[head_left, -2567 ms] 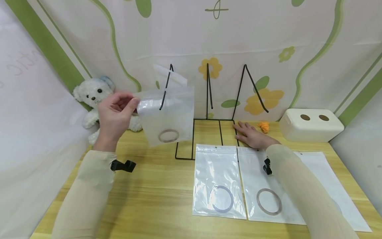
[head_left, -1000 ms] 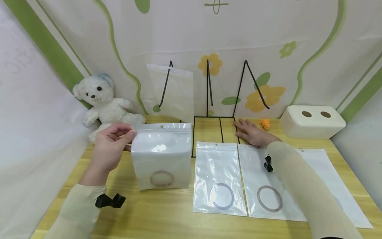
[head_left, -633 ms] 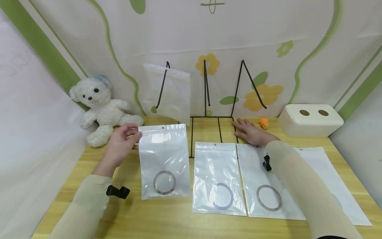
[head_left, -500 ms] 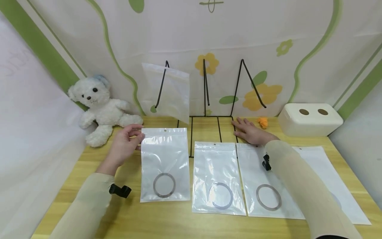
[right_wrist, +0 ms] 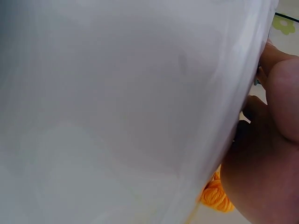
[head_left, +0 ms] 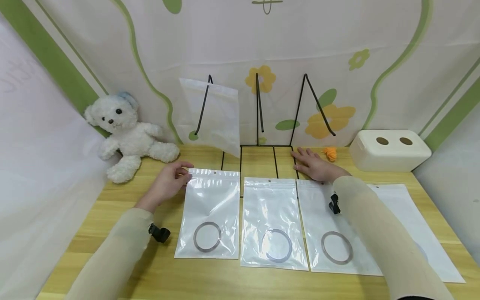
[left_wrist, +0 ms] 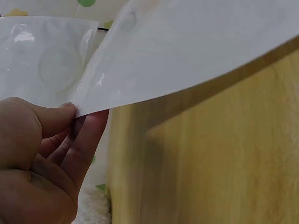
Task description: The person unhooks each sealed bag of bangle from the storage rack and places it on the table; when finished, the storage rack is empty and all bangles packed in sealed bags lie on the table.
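Note:
My left hand (head_left: 170, 182) pinches the top left corner of a white zip bag (head_left: 211, 200) with a brownish ring (head_left: 207, 236) showing through it. In the left wrist view, thumb and fingers grip the bag's corner (left_wrist: 86, 105), and its near edge stands above the wood. To its right lie a zip bag with a pale purple ring (head_left: 275, 208) and another with a brownish ring (head_left: 318, 221). My right hand (head_left: 316, 167) rests with spread fingers on the right edge of the black wire rack (head_left: 258, 146). A pale bag (head_left: 221, 112) hangs on the rack's left hook.
A white teddy bear (head_left: 131, 133) sits at the back left. An orange yarn bundle (head_left: 330, 154) and a cream box with two round holes (head_left: 390, 151) stand at the back right. A further white bag (head_left: 405, 216) lies partly under the right forearm.
The left hand has brought its bag from near the left hook down to the table, beside the other bags, and shifted it slightly right. The right hand has stayed on the rack.

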{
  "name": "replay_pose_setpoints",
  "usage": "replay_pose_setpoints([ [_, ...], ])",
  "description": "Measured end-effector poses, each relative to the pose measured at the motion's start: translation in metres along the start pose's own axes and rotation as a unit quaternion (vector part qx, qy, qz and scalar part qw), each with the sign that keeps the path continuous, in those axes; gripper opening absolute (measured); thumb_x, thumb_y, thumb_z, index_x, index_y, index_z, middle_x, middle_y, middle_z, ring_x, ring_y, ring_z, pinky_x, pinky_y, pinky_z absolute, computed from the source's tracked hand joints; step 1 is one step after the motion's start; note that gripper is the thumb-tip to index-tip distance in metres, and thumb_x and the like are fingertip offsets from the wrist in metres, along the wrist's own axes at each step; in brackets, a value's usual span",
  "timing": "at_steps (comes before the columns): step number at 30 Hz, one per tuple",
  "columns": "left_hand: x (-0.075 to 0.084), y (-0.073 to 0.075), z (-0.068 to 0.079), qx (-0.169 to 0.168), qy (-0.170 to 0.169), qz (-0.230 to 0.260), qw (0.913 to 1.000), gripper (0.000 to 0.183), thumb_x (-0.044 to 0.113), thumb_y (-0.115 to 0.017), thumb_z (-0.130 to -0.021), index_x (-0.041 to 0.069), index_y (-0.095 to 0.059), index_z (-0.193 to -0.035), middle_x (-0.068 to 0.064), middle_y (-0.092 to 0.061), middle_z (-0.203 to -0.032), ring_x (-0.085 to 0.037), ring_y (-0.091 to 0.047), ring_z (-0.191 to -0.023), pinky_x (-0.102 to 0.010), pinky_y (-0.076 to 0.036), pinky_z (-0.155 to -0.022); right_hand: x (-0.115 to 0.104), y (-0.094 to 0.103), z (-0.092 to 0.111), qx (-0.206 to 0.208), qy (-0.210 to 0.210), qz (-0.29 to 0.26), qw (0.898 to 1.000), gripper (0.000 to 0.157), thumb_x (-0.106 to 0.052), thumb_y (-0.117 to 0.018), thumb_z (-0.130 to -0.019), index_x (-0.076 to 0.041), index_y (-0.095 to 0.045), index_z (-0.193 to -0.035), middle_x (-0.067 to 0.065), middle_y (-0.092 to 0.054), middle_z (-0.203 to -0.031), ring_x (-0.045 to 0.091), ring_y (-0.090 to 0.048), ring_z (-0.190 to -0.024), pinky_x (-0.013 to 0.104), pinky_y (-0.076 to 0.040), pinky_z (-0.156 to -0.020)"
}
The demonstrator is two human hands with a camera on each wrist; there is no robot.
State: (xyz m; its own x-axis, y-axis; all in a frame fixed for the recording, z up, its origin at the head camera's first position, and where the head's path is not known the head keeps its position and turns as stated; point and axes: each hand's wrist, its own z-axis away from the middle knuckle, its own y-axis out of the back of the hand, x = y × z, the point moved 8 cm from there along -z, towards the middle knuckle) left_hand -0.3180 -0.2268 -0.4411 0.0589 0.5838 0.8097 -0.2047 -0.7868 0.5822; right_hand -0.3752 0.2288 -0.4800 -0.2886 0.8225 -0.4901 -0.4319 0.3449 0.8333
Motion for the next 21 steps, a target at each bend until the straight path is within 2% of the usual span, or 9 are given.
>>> replay_pose_setpoints([
  [4, -0.005, -0.005, -0.006, -0.001, -0.012, -0.042, 0.9991, 0.033, 0.006, -0.064, -0.108, -0.001, -0.063, -0.14, -0.022, -0.07, -0.116, -0.027, -0.069, -0.096, -0.029, -0.057, -0.074, 0.0, 0.0, 0.0, -0.001, -0.002, -0.004, 1.0, 0.066, -0.036, -0.042, -0.119, -0.011, -0.017, -0.174, 0.027, 0.003, -0.18, 0.055, 0.011, -0.165, 0.07, 0.005, -0.132],
  [9, -0.008, -0.011, -0.009, -0.006, -0.017, -0.08, 0.9967, 0.032, 0.007, -0.067, -0.107, 0.0, -0.065, -0.138, -0.019, -0.07, -0.116, -0.029, -0.066, -0.101, -0.034, -0.055, -0.08, 0.001, -0.001, -0.001, -0.002, -0.001, -0.007, 1.0, 0.066, -0.036, -0.042, -0.119, -0.01, -0.017, -0.174, 0.027, 0.004, -0.18, 0.055, 0.012, -0.165, 0.069, 0.006, -0.132],
  [21, -0.015, -0.017, -0.011, -0.009, -0.025, -0.107, 0.9939, 0.027, 0.004, -0.067, -0.106, 0.0, -0.069, -0.133, -0.017, -0.071, -0.113, -0.029, -0.067, -0.103, -0.039, -0.056, -0.087, 0.002, -0.001, -0.001, 0.004, -0.002, 0.007, 1.0, 0.067, -0.04, -0.041, -0.119, -0.012, -0.017, -0.175, 0.027, 0.002, -0.18, 0.055, 0.01, -0.165, 0.069, 0.005, -0.132],
])
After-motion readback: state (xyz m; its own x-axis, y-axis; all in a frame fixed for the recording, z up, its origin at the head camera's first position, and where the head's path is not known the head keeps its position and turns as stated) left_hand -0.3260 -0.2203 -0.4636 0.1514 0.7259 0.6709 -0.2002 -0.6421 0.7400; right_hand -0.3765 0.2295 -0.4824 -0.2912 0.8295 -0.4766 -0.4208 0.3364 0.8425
